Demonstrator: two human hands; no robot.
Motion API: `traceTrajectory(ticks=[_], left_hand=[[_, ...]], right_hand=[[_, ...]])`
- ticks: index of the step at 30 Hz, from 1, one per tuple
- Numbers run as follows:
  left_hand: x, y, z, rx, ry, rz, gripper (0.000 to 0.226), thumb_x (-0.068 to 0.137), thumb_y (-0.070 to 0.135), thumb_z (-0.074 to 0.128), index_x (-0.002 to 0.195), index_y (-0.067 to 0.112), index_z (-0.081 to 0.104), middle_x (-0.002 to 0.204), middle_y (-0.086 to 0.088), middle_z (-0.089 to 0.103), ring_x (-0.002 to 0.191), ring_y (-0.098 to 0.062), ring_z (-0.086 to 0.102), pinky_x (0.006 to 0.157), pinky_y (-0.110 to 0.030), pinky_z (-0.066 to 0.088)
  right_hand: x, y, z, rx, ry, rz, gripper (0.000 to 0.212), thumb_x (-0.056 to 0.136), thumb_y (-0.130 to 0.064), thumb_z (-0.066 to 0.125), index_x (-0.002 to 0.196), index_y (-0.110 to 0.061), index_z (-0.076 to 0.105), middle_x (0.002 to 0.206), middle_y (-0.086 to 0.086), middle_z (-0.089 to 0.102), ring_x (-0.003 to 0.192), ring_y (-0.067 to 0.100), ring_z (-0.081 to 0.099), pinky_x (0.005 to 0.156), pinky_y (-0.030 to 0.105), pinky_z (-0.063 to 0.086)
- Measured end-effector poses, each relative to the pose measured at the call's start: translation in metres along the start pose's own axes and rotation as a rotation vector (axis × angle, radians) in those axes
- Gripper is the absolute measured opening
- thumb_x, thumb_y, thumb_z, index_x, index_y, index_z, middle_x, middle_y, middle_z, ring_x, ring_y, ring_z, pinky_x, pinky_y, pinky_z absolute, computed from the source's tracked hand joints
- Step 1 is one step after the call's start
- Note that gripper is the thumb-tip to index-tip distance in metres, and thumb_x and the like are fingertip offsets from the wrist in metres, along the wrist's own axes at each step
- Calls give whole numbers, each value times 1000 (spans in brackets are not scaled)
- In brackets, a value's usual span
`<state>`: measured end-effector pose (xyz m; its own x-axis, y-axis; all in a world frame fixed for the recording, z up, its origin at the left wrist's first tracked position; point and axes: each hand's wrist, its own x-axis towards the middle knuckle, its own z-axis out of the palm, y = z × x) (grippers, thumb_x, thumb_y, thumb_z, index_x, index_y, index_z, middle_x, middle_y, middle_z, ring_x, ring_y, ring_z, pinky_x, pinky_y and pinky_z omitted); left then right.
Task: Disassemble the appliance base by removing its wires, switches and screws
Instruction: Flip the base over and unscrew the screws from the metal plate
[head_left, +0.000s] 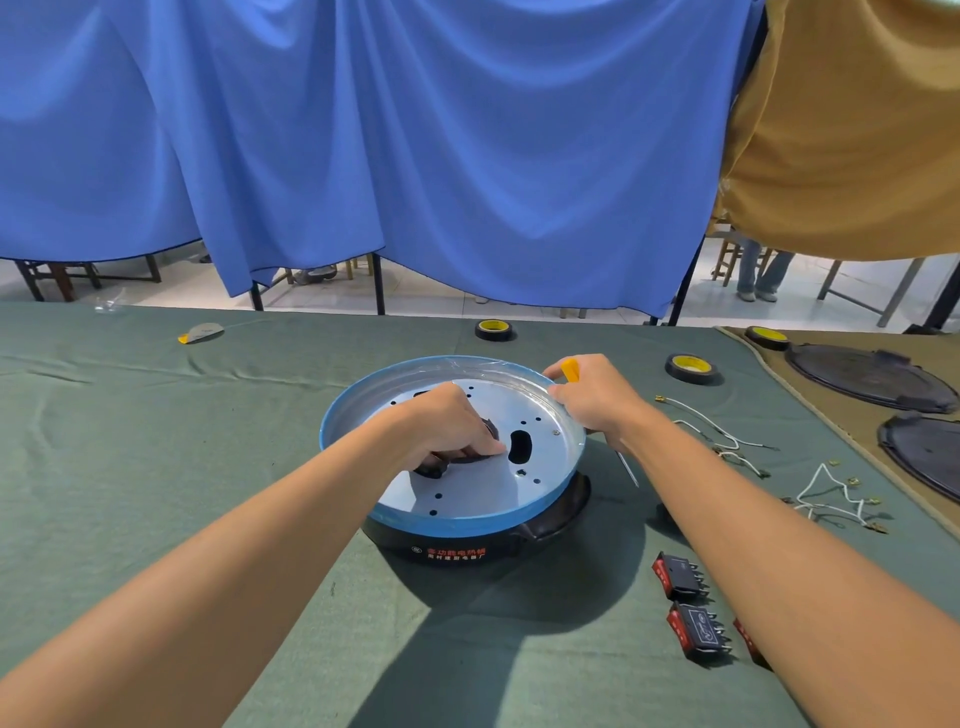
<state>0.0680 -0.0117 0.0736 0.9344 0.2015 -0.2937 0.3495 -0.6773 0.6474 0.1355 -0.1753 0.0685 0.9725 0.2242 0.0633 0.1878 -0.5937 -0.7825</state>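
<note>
The appliance base (540, 499) is a round black housing with a blue rim and a shiny metal plate, lying mid-table. My left hand (447, 426) reaches into the plate's centre opening with its fingers curled round the opening's edge. My right hand (592, 395) rests on the far right rim and grips a screwdriver, whose yellow handle (570, 370) sticks up and whose metal shaft (627, 466) points down beside the base. Removed white wires (727, 439) lie right of the base. Black and red rocker switches (680, 577) sit at the front right.
Three rolls of black tape with yellow cores (494, 329) lie along the far side of the green cloth. Two dark round covers (867, 376) rest on a brown cloth at the right. More white wires with terminals (831, 493) lie near them. Blue curtains hang behind.
</note>
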Motion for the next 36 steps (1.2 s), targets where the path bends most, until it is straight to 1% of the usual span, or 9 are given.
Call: traceTrajectory(ticks=[6, 10, 14, 18, 23, 27, 32, 34, 36], left_hand=[[-2, 3, 7, 185, 198, 215, 37, 78, 33, 78, 105, 8, 69, 92, -4, 68, 77, -18, 61, 66, -28, 52], [-5, -3, 13, 221, 261, 324, 22, 83, 29, 75, 97, 13, 76, 93, -5, 72, 80, -19, 63, 72, -32, 58], [-9, -10, 14, 209, 254, 388, 19, 86, 23, 71, 101, 13, 76, 101, -4, 73, 86, -18, 63, 76, -28, 55], [-12, -10, 16, 253, 247, 423, 20, 90, 20, 67, 106, 13, 75, 105, -4, 73, 88, -19, 64, 76, -26, 54], [-14, -10, 19, 269, 231, 434, 22, 92, 19, 63, 110, 13, 73, 106, -5, 72, 90, -20, 64, 75, -25, 55], [-16, -10, 19, 304, 164, 450, 23, 93, 25, 60, 106, 12, 75, 100, -5, 74, 85, -18, 63, 76, -31, 56], [-14, -7, 14, 390, 120, 491, 27, 95, 28, 58, 108, 11, 74, 129, 0, 55, 123, -19, 41, 95, -32, 39], [-13, -6, 11, 361, 76, 479, 26, 95, 27, 57, 105, 10, 75, 135, -1, 55, 119, -21, 49, 84, -23, 40], [-12, -5, 10, 335, 41, 459, 25, 95, 25, 57, 104, 10, 75, 124, -3, 65, 98, -20, 60, 64, -16, 41]], right_hand=[[3, -5, -1, -33, 9, -23, 12, 95, -10, 58, 101, -14, 68, 99, 6, 67, 95, 24, 63, 73, 36, 54], [5, -10, -12, -60, 110, -18, 27, 95, -26, 58, 96, -1, 67, 75, 6, 54, 71, 18, 49, 65, 33, 42], [1, -31, -36, 112, 189, -111, 8, 94, -18, 49, 86, -15, 46, 86, 8, 51, 73, 21, 41, 65, 35, 34], [-8, -48, -42, 242, 173, -219, 10, 100, -13, 43, 92, -15, 49, 93, 9, 65, 67, 13, 52, 62, 29, 42], [-14, -51, -26, 485, 282, -303, 14, 103, -14, 43, 90, -17, 45, 82, 7, 64, 59, 13, 62, 61, 27, 53], [-13, -38, -12, 486, 378, -317, 8, 103, -14, 44, 95, -16, 44, 79, 4, 62, 58, 6, 64, 61, 21, 55], [-9, -24, -4, 452, 412, -309, 5, 103, -16, 44, 98, -15, 44, 81, 2, 62, 58, 3, 63, 60, 16, 54], [-8, -22, -2, 438, 414, -299, 5, 103, -17, 44, 98, -15, 44, 81, 2, 62, 59, 3, 64, 61, 17, 55], [-7, -21, 0, 429, 406, -297, 5, 103, -16, 44, 99, -14, 44, 80, 1, 62, 59, 3, 63, 62, 18, 55]])
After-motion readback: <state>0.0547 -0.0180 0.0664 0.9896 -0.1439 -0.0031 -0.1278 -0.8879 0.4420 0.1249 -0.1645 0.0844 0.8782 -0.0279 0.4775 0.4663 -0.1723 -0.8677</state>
